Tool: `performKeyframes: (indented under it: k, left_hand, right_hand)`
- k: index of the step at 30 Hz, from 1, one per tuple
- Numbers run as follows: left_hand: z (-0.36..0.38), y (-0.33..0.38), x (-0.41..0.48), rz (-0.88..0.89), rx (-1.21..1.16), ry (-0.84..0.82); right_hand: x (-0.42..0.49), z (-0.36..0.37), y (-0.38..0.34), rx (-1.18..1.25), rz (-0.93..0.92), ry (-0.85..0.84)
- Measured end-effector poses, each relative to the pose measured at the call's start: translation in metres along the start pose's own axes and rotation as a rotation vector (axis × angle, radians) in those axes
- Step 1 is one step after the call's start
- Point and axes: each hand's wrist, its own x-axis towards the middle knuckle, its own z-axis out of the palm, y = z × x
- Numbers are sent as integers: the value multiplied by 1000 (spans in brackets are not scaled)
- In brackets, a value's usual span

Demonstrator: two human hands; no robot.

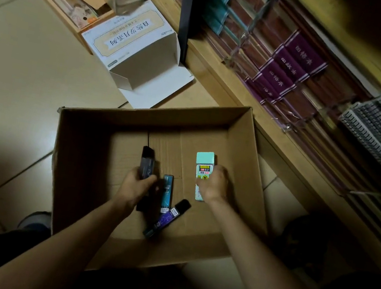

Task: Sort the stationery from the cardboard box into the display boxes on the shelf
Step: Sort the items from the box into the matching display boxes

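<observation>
Mint-green plastic is what your right hand (212,186) holds: the fingers curl round the lower half of a slim mint-green lead case (203,166) with a white printed label, its capped end pointing away from you. Your left hand (135,187) grips a slim dark translucent case (147,162) the same way. Both hands are low inside the open brown cardboard box (77,150); whether either case is off the bottom is hard to tell from this angle.

Between your wrists, a flat teal case (167,191) lies on the box bottom, with a purple-and-black case (169,216) slanted just beside it.

Beyond the box, a white printed display box (131,41) sits open on the pale tiled floor (21,65), against the wooden shelf (220,78) stacked with purple-banded notebooks (293,68).
</observation>
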Motion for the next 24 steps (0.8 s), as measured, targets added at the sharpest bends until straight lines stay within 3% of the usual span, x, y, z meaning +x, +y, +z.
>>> performKeyframes:
  k: [4,9,11,18,24]
  left_hand:
    - [0,-17,-10,89,194,29]
    - [16,-38,-27,211,955,-51]
    - [21,-45,-30,245,1116,-10]
    - [44,-40,-34,186,858,279]
    - [61,-29,-29,84,833,366]
  right_hand:
    - [3,-17,13,209,34,-195]
    - [-4,-32,31,294,48,-173]
    - [-6,-36,35,307,68,-175]
    - [-14,-30,36,325,105,-188]
    - [-19,-31,39,421,117,-213]
